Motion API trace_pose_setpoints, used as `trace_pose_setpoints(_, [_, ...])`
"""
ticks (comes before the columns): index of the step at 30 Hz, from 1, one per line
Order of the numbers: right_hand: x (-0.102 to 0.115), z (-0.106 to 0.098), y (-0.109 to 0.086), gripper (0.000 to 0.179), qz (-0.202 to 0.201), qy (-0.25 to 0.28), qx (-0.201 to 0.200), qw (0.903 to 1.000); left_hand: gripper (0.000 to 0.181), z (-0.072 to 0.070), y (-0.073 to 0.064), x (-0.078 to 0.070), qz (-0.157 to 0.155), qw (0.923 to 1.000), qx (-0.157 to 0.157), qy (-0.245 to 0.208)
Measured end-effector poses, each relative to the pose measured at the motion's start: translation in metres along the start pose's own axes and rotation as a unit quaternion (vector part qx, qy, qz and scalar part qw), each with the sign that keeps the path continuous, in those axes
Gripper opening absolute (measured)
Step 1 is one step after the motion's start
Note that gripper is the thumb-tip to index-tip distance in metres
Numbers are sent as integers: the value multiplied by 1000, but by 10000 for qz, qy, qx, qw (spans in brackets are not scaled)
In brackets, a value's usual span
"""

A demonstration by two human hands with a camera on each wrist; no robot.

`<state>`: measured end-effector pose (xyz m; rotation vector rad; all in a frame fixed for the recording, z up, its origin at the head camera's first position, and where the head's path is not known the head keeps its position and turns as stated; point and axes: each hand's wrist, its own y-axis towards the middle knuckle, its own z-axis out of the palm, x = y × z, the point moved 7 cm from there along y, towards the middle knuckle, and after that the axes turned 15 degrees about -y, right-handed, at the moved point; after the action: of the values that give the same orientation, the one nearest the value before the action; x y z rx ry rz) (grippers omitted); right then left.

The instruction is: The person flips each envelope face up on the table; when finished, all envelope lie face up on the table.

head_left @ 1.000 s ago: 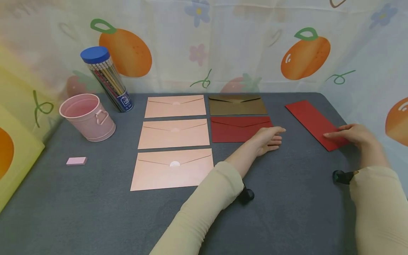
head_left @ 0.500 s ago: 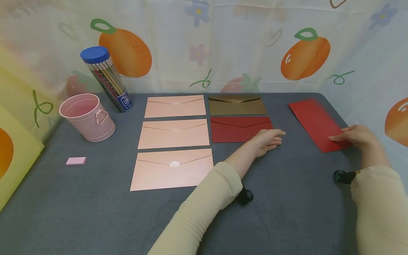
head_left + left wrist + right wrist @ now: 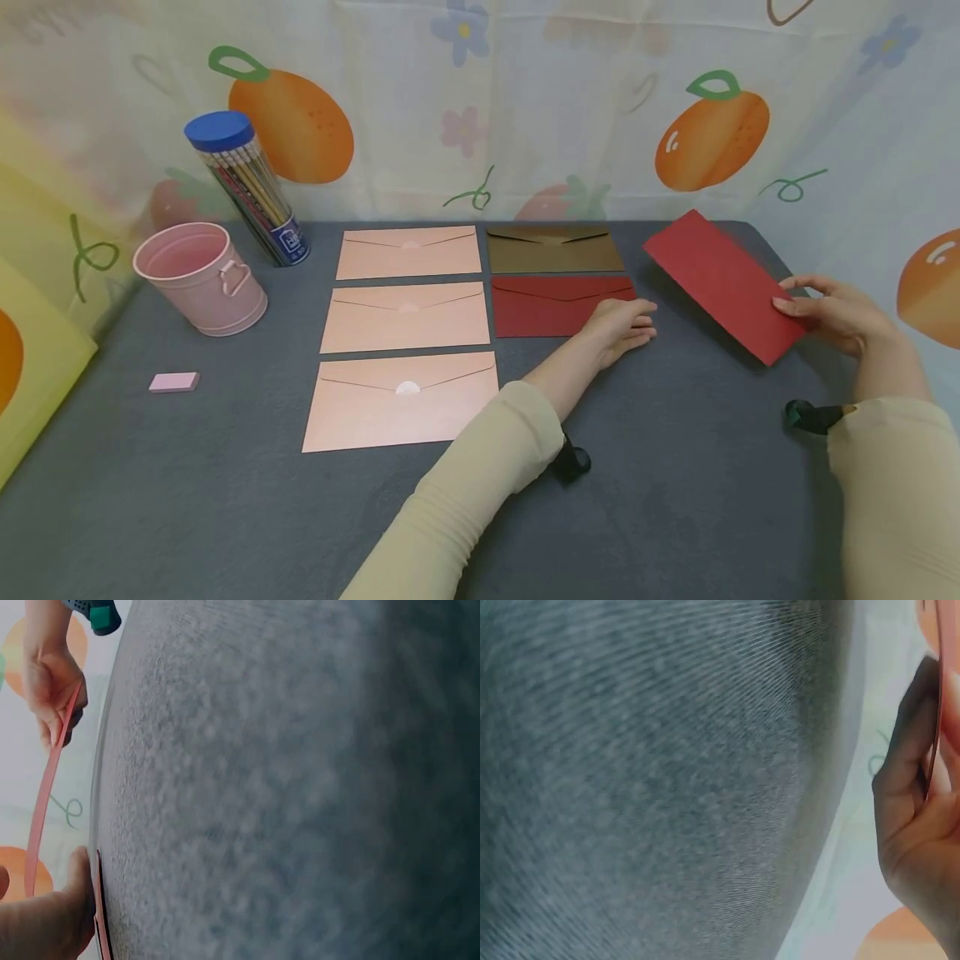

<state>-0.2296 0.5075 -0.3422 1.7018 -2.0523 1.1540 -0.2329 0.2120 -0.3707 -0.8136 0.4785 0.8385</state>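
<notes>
My right hand pinches a plain red envelope by its right edge, thumb on top. The envelope is tilted and raised off the table, with a shadow beneath it. In the right wrist view, fingers lie under the envelope's thin edge. My left hand rests, fingers loosely extended, at the lower right corner of a dark red envelope lying flap side up. Above that one lies a brown envelope. The left wrist view shows the lifted envelope edge-on, above the left hand.
Three pale pink envelopes, the nearest the largest in view, form a column left of the dark red one. Further left stand a pink bucket and a blue-lidded tube of pencils. A pink eraser lies in front of the bucket.
The right hand has lifted the plain red envelope off the table; it has tilted and moved a little left. The left hand has stayed at the dark red envelope's corner.
</notes>
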Motion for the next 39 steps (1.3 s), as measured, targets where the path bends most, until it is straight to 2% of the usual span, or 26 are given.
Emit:
trace_pose_setpoints(4, [10,10,3,18,-244,-285,449,9983,48,-5,1,-11,443,9987,-179,-169])
trace_pose_setpoints(7, [19,19,4,19,-247,-402,717,9963,50,-8,1,-19,705,9966,-321,-274])
trace_pose_setpoints(10, [29,24,5,18,-304,-453,846,9949,48,-11,-1,-25,866,9949,-503,-135])
trace_pose_setpoints(16, [48,33,12,15,-495,-639,873,9929,40,-23,-7,-33,1040,9883,-862,715])
trace_pose_setpoints(21, [56,37,16,20,-426,-615,617,9953,27,-32,-10,-43,955,9903,-781,646])
trace_pose_setpoints(24, [60,38,18,30,-403,-386,442,9975,31,-35,-10,-52,949,9916,-651,587])
trace_pose_setpoints(28, [63,38,21,61,-389,-63,403,9984,39,-40,-12,-68,1111,9900,-627,596])
trace_pose_setpoints(30, [66,39,21,67,-396,50,439,9982,40,-44,-13,-75,1183,9893,-637,574])
trace_pose_setpoints(32, [68,40,20,59,-408,172,489,9978,40,-48,-14,-83,1205,9891,-651,533])
trace_pose_setpoints(36, [76,44,19,21,-646,418,614,9951,33,-53,-17,-97,1193,9898,-591,510])
trace_pose_setpoints(39, [82,48,19,12,-813,675,720,9918,30,-56,-19,-107,1148,9902,-519,608])
